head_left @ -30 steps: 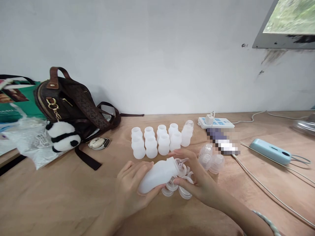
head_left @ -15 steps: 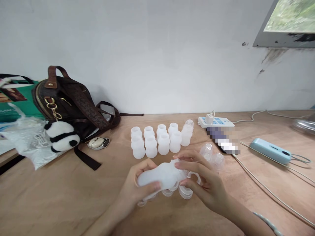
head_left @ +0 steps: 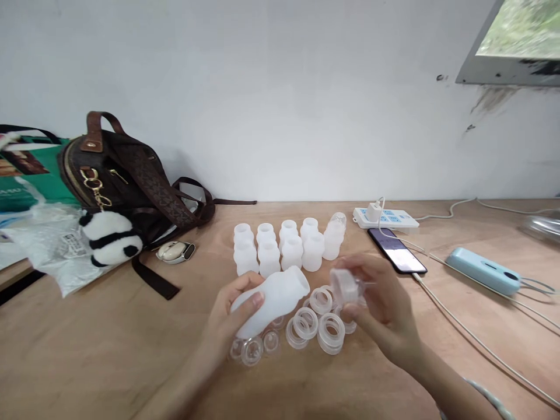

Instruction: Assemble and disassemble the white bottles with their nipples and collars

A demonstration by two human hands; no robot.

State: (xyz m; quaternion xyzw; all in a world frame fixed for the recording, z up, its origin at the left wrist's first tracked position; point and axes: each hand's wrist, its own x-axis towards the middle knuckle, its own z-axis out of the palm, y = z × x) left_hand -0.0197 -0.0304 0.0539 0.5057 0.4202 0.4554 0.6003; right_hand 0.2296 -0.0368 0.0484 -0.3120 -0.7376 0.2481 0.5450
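Observation:
My left hand point(head_left: 230, 312) is wrapped round a frosted white baby bottle point(head_left: 280, 294), tilted with its open mouth up and to the right. My right hand point(head_left: 391, 315) grips a clear bottle top point(head_left: 343, 286), apart from the bottle's mouth; motion blurs its details. Below and between the hands lie several translucent screw rings point(head_left: 331, 332), some stacked. Small clear silicone nipples point(head_left: 252, 352) rest under the bottle. Behind stand several open white bottles point(head_left: 269, 256) in two rows, with one bottle under a clear dome cover point(head_left: 335, 236) at their right end.
A brown backpack point(head_left: 131, 181) with a panda charm point(head_left: 111, 238) sits at left, near a pale mouse point(head_left: 170, 252). To the right are a power strip point(head_left: 400, 218), a phone point(head_left: 396, 251), a light-blue handheld device point(head_left: 483, 271) and a white charging cable point(head_left: 459, 324) across the table.
The clear top in my right hand has come away from the bottle's mouth and moved right. My left hand has shifted slightly left with the bottle, uncovering the rings and nipples.

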